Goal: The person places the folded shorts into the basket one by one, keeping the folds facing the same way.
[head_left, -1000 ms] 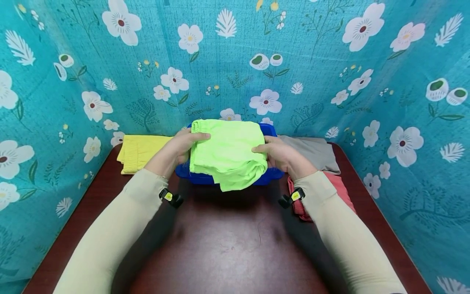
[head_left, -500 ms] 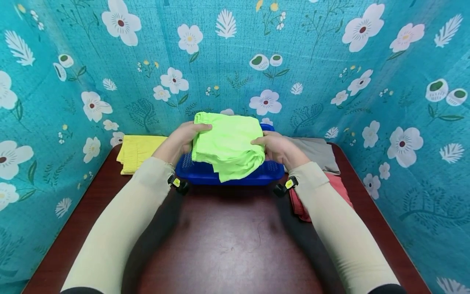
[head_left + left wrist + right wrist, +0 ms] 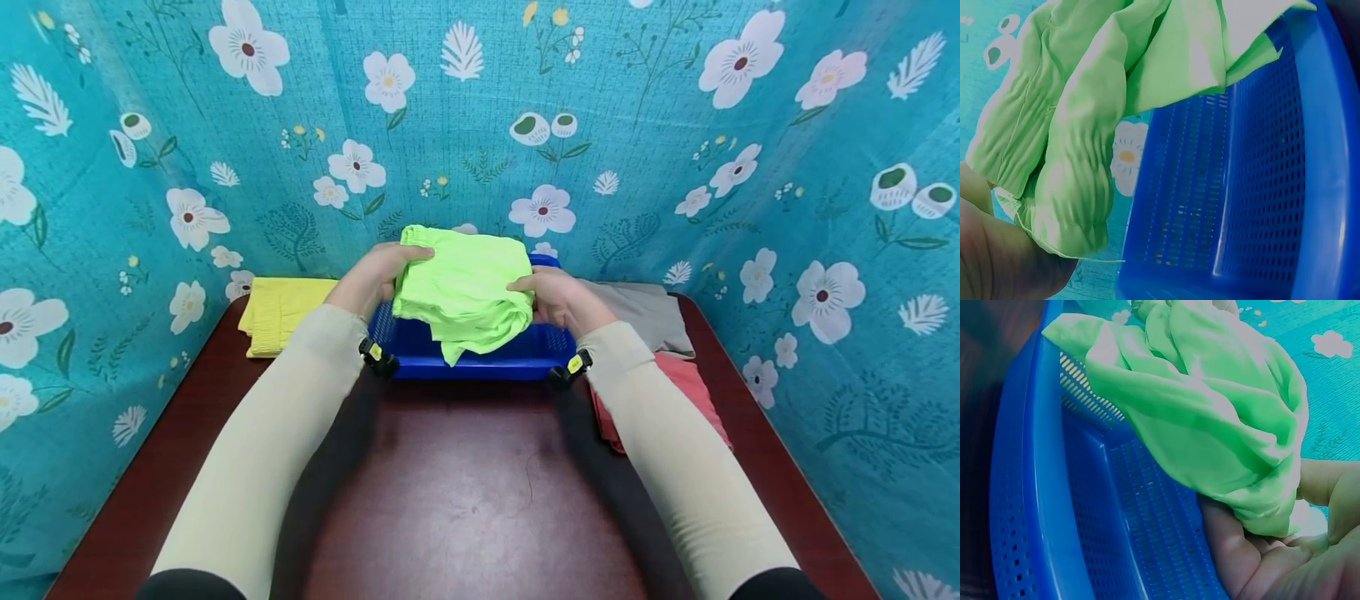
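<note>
A folded lime-green garment (image 3: 468, 283) with a gathered elastic edge is held above a blue plastic basket (image 3: 472, 367). My left hand (image 3: 377, 273) grips its left end, thumb on top and fingers underneath. At the opposite end my right hand (image 3: 561, 296) pinches it in the same manner. A loose corner droops from the garment's front. In the left wrist view the gathered edge (image 3: 1079, 162) trails a loose thread beside the left hand (image 3: 1004, 256). The right wrist view shows the cloth (image 3: 1216, 425) between thumb and fingers of the right hand (image 3: 1285, 562), over the perforated basket interior (image 3: 1154, 512).
Folded yellow clothing (image 3: 288, 312) lies left of the basket. To the right are a folded grey cloth (image 3: 648, 312) and a red one (image 3: 690, 383), partly behind the right sleeve. A dark reddish-brown table (image 3: 472, 500) bears everything, with a blue floral curtain (image 3: 480, 108) behind and at the sides.
Both hands have carried the garment a little upward and back in the head view, uncovering more of the basket's front. The forearms have drawn slightly closer together. Both grips stay the same.
</note>
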Demonstrator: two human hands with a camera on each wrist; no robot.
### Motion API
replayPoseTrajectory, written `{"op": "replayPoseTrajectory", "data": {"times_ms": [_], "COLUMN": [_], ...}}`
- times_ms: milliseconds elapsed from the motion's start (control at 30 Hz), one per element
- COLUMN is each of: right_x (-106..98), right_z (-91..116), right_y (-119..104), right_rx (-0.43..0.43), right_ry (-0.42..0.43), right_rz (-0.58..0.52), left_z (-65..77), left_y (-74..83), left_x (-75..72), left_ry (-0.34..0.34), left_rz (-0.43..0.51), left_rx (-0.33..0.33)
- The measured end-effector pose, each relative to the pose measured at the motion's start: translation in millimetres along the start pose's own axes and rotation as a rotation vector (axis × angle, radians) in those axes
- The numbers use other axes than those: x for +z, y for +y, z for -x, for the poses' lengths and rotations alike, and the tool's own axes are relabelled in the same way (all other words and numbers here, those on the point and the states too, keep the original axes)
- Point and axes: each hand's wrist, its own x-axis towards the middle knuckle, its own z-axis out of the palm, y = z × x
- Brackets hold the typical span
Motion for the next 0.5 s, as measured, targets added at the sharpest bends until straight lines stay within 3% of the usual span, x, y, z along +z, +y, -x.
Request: {"op": "replayPoseTrajectory", "data": {"times_ms": [233, 500], "right_x": [3, 4], "right_z": [-10, -20], "right_y": [6, 12], "right_rx": [0.027, 0.037], "right_ry": [0.032, 0.062], "right_rz": [-0.011, -0.003], "left_z": [-11.8, -20.9], "left_y": [-4.9, -13.1], "left_x": [-3.7, -2.6], "left_ry": [0.045, 0.044], "left_rz": [-0.095, -0.060], "left_rx": [-0.015, 0.004]}}
